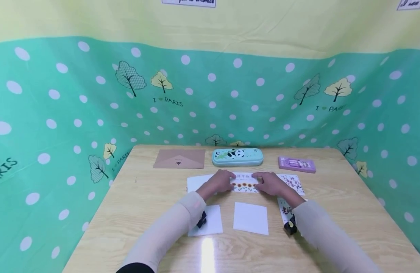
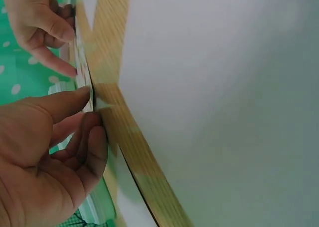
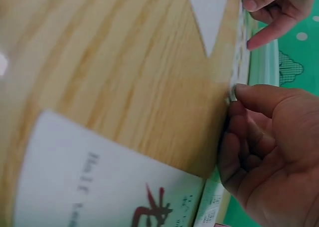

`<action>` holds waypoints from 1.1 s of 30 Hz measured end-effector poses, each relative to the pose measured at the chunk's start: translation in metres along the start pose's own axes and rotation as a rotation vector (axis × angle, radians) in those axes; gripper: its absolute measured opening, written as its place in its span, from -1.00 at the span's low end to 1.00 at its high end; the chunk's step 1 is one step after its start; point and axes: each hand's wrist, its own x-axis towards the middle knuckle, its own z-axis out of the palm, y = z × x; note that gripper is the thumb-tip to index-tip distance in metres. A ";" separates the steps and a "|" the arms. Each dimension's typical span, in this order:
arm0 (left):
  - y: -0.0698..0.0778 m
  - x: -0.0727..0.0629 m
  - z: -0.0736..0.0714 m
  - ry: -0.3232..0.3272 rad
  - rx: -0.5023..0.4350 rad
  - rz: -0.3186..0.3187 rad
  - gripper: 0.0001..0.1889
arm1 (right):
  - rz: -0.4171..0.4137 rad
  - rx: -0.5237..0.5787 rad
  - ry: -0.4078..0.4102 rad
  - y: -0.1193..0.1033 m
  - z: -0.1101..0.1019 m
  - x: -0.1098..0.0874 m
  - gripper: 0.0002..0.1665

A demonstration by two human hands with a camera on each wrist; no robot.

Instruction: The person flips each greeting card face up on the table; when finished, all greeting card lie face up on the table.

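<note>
A white card printed with a row of sunflowers and Chinese characters [image 1: 244, 182] is between my two hands near the middle of the table. My left hand [image 1: 220, 181] pinches its left end, thumb on top and curled fingers beneath, as the left wrist view shows. At the opposite end, my right hand [image 1: 270, 182] pinches the card the same way, thumb [image 3: 251, 95] uppermost. Beside the left hand lies a plain white card [image 1: 195, 183], partly behind the forearm. A card with pink blossoms [image 1: 292, 182] lies just right of the right hand.
Closer in are two blank white cards [image 1: 250, 218] and, partly under the right forearm, a card with dark lettering [image 1: 284, 207]. Along the back stand a brown envelope [image 1: 179, 157], a turquoise panda pencil case [image 1: 238, 156] and a purple box [image 1: 296, 164]. Polka-dot cloth [image 1: 73, 113] surrounds the table.
</note>
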 end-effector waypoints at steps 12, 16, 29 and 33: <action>0.001 -0.028 0.000 -0.066 -0.128 0.146 -0.45 | -0.073 0.041 -0.032 -0.007 -0.009 -0.034 -0.33; 0.003 -0.044 0.008 -0.123 -0.098 0.203 -0.35 | -0.097 0.056 -0.045 -0.006 -0.008 -0.048 -0.33; 0.021 -0.066 0.019 -0.162 0.179 0.260 -0.18 | -0.187 0.067 -0.062 -0.001 -0.003 -0.074 -0.32; 0.020 -0.071 0.027 -0.127 0.190 0.255 -0.24 | -0.186 0.069 -0.083 0.001 0.003 -0.080 -0.34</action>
